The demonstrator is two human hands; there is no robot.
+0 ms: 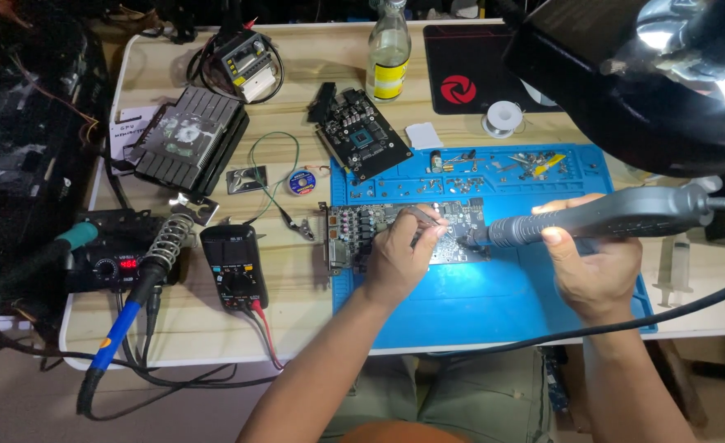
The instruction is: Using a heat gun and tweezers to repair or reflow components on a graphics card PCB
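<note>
A: Nearest, on the right?
B: Right hand (592, 267), fingers curled closed round a grey hot-air handpiece (600, 217), nozzle tip down at the circuit board (408, 234). Black hose trailing off toward the table's near edge.

A: And left?
B: Left hand (397, 258), fingertips pinched shut on slim tweezers (422, 216), tips over the same board, just beside the nozzle.

A: Board's place?
B: Flat on the blue work mat (502, 303), toward its left edge, between both hands.

A: Leftward?
B: Black multimeter (233, 267) beside the mat; soldering station (112, 254) with coiled stand further left.

A: Farther back?
B: Loose screws in the mat's top trays, a second graphics board (361, 135), a black heatsink (189, 138), a glass bottle (389, 53) at the far edge.
</note>
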